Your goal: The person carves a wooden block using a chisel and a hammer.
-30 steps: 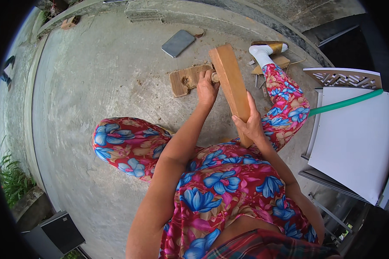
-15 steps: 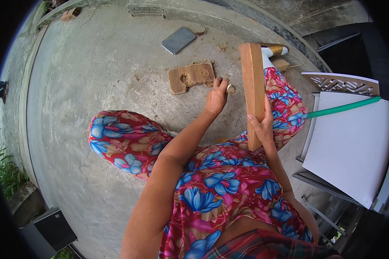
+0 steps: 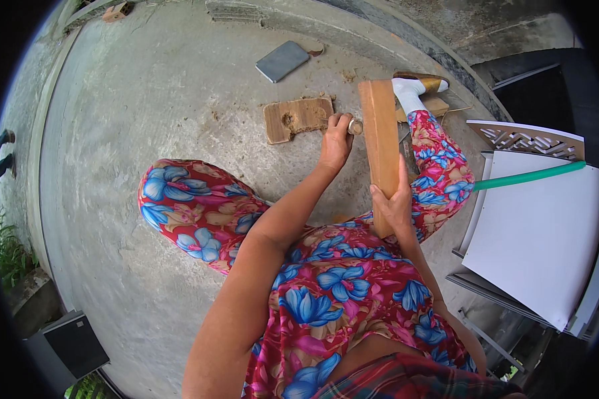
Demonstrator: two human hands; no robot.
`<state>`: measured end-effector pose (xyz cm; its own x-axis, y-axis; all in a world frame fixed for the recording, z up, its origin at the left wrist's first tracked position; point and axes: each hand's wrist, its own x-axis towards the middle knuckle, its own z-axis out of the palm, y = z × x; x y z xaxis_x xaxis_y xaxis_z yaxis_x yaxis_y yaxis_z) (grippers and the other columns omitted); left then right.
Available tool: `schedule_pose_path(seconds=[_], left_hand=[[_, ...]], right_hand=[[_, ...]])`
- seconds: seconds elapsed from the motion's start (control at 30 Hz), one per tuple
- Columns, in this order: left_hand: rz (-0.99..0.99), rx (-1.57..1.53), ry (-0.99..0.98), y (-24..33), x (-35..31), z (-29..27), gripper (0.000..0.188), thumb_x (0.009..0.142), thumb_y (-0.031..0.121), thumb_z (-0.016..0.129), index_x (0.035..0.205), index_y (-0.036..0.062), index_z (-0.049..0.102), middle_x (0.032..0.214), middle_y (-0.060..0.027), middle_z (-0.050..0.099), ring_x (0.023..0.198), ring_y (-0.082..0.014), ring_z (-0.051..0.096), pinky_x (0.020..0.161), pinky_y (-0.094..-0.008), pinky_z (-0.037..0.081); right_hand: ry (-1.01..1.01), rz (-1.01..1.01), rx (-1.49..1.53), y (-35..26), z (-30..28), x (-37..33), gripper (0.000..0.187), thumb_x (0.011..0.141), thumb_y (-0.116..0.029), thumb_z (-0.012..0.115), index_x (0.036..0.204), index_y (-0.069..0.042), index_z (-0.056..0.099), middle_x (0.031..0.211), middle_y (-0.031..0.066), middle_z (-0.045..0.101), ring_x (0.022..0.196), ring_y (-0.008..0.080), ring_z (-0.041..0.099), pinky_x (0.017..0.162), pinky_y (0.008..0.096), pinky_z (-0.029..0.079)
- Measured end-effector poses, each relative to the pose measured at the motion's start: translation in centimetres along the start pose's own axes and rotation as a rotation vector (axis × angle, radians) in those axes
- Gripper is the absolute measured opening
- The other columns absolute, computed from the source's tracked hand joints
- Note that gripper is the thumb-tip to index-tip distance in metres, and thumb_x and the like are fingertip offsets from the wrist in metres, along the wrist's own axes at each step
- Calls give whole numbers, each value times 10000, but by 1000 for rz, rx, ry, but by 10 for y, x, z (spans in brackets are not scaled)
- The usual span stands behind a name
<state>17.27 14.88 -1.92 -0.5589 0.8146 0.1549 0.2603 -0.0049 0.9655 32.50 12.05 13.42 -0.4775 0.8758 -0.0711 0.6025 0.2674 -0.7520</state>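
While the left hand [image 3: 337, 142] is gripping a handle [image 3: 356, 127] by the right edge of the board [image 3: 307, 114], the right hand [image 3: 396, 204] is holding a likely hard, heavy block [image 3: 379, 130] near its handy low end.

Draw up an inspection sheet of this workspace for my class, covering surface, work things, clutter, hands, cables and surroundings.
Surface: grey concrete floor, stained.
Work things: notched wooden board with a hollow, lying flat; round-ended handle; long wooden bar. Whether bar and handle touch is unclear.
Clutter: brown crumbs near the board; dark grey rectangular slab beyond it.
Hands: left hand grips the handle; right hand grips the bar's near part.
Cables: nothing seen for certain; green tube lies across the white panel.
Surroundings: white panel at right; plants at left edge.
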Motion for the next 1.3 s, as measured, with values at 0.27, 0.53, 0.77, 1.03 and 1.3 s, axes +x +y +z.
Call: schedule_pose_path(seconds=[0.27, 0.53, 0.77, 1.03, 1.3], left_hand=[[10, 29, -15, -3, -2, -3, 389, 791, -26, 642, 1152, 76, 540, 1235, -199, 536, 1018, -446, 597, 806, -495, 536], [33, 104, -79, 3, -8, -2, 369, 825, 16, 635, 1160, 103, 509, 1200, -163, 535, 966, -435, 612, 749, -515, 537], [40, 64, -101, 2, -6, 3, 360, 825, 24, 634, 1144, 111, 491, 1210, -154, 534, 936, -446, 617, 736, -521, 539], [37, 95, -103, 3, -2, 3, 350, 826, 17, 626, 1128, 90, 463, 1131, -182, 576, 907, -457, 620, 722, -529, 532], [11, 77, -72, 9, 3, -2, 305, 837, 23, 633, 1096, 71, 480, 1064, -193, 606, 871, -447, 632, 700, -515, 534]], right_hand=[[-68, 8, -79, 4, 7, 4, 888, 774, -112, 726, 1497, 33, 232, 1355, 258, 506, 1235, 316, 540, 1025, 401, 436], [-79, 71, -51, 14, 5, -3, 863, 795, -94, 701, 1502, 42, 226, 1367, 240, 489, 1225, 285, 534, 1025, 377, 434], [-17, 59, -29, 21, 2, -14, 886, 790, -137, 734, 1496, 37, 228, 1360, 268, 500, 1244, 334, 533, 1033, 403, 429], [1, 51, 36, 1, -4, -13, 877, 801, -157, 727, 1493, 43, 226, 1374, 278, 486, 1249, 339, 528, 1031, 399, 429], [-38, 38, -75, -2, -5, -13, 892, 798, -184, 729, 1498, 31, 220, 1364, 269, 502, 1242, 335, 540, 1031, 403, 435]])
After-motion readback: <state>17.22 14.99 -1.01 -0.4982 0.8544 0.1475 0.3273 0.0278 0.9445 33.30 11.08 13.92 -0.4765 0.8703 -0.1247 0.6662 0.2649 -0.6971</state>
